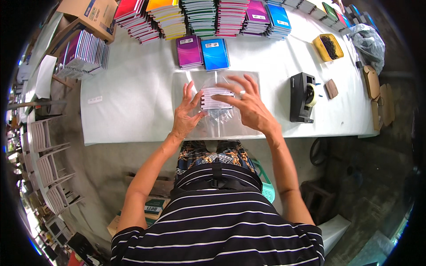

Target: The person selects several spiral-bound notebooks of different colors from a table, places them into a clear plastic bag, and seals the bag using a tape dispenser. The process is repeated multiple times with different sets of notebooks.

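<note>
On the table in front of me a small bundle of stacked notebooks shows pale edges with dark stripes. It rests on a sheet or bag of clear plastic, and some of the film looks creased around it. My left hand is at the bundle's left end, thumb and fingers apart, the thumb close to its lower left corner. Over the right side reaches my right hand, fingers spread and slightly blurred, with a ring on one finger. The index finger lies across the bundle's face. Whether either hand presses on it is unclear.
Just beyond the plastic lie a purple notebook and a blue notebook. Tall notebook stacks line the far edge. A black tape dispenser, a brown block and a yellow tub are at right. A cardboard box stands far left.
</note>
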A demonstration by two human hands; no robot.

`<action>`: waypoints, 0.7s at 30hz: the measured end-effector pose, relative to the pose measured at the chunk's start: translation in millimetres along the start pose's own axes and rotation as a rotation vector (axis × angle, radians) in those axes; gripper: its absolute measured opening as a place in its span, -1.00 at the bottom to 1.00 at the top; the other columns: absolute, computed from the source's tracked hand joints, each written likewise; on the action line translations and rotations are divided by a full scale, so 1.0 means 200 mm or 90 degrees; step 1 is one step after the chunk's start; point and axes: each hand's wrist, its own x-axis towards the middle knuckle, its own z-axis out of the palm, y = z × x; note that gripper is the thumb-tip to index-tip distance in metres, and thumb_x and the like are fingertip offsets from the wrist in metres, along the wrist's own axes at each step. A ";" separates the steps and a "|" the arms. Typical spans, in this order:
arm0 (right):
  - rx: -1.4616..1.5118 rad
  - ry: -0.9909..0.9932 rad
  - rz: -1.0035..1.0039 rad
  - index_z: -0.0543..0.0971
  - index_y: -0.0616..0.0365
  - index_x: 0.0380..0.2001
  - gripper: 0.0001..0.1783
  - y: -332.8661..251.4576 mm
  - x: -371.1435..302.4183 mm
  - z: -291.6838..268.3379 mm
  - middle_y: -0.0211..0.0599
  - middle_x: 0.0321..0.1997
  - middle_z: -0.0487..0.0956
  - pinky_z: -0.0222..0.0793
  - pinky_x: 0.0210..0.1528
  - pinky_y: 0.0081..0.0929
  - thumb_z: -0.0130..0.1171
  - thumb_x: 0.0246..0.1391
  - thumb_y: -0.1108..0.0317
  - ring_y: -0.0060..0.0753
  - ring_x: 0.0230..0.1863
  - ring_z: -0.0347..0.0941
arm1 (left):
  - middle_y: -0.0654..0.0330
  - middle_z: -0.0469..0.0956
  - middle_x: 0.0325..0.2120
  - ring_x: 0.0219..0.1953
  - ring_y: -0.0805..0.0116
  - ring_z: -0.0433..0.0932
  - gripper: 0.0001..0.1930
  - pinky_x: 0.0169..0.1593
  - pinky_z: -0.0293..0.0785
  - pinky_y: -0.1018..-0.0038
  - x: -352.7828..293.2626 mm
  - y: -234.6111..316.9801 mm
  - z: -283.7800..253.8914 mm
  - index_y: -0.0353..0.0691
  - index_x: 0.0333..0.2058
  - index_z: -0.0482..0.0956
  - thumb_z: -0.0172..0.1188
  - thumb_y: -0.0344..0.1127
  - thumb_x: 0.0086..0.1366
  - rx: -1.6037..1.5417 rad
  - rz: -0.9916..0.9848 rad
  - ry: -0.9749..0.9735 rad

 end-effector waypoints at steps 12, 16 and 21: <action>0.060 -0.108 -0.091 0.64 0.07 -0.53 -0.81 0.05 0.13 -0.12 -0.48 -0.26 0.61 0.00 0.35 -0.06 0.28 -0.29 0.61 -0.37 0.06 0.39 | 0.17 0.04 0.38 0.44 0.12 -0.11 -0.27 0.38 0.11 0.16 -0.01 -0.01 0.02 0.08 0.14 0.49 0.45 -0.48 -0.09 -0.142 -0.086 0.049; 0.371 0.200 0.058 0.68 0.07 -0.40 -0.75 0.20 -0.02 -0.10 -0.41 -0.27 0.62 0.08 0.31 -0.13 0.38 -0.29 0.51 -0.35 -0.02 0.46 | 0.18 0.04 0.38 0.44 0.11 -0.11 -0.32 0.39 0.11 0.16 -0.03 -0.04 -0.03 0.15 0.08 0.55 0.45 -0.47 -0.09 0.010 0.000 0.047; 0.429 0.162 0.173 0.68 -0.19 -0.13 -0.51 0.19 -0.18 0.26 -0.37 0.22 0.42 0.10 0.34 -0.13 0.45 -0.29 0.19 -0.18 0.30 0.15 | 0.20 0.04 0.38 0.44 0.09 -0.12 -0.29 0.39 0.10 0.16 -0.01 -0.08 -0.02 0.26 0.07 0.55 0.46 -0.46 -0.12 0.026 -0.005 0.014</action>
